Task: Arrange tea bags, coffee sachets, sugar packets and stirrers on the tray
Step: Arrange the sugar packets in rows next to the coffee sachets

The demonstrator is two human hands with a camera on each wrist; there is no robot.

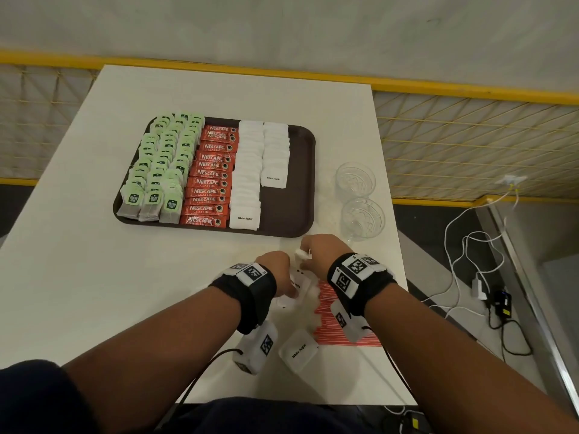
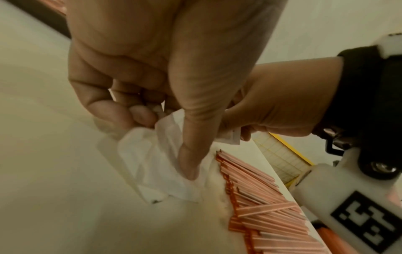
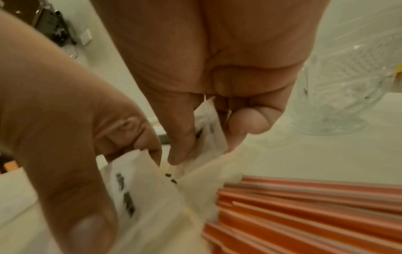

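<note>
Head view: both hands gather loose white sugar packets (image 1: pixel 299 350) on table near edge. Left hand (image 1: pixel 279 270) pinches packets; right hand (image 1: pixel 319 250) pinches one. Tray (image 1: pixel 300 170) lies ahead; unfilled second sugar column nearer right hand.

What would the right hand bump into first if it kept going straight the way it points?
Probably the nearer glass: the right hand points away from the person, toward it, just right of the tray. Depth is unclear, so it might pass beside it.
</note>
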